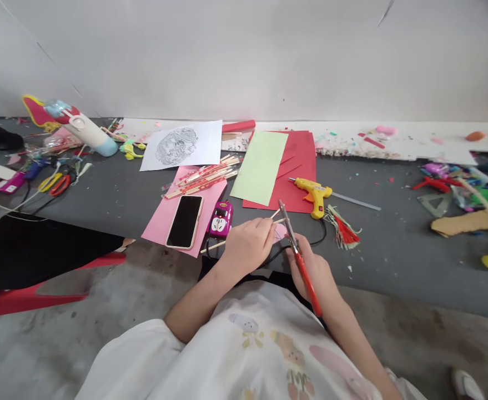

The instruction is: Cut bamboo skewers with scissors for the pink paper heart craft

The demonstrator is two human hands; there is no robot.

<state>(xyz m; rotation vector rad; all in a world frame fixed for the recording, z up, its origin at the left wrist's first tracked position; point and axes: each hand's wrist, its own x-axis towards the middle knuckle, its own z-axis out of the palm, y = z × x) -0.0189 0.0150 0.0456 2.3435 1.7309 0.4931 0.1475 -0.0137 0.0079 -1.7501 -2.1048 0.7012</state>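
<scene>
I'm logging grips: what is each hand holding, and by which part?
Left hand pinches a thin wooden stick near its far end; right hand grips red scissors by the handles.

**Both hands meet at lower centre**

The left hand (pixel 247 244) lies palm down just below mid-frame, fingertips pinched together, bare forearm running down-left into a white sleeve. The right hand (pixel 315 273) sits just right of it, fingers curled closed, forearm slanting toward the lower right.
</scene>
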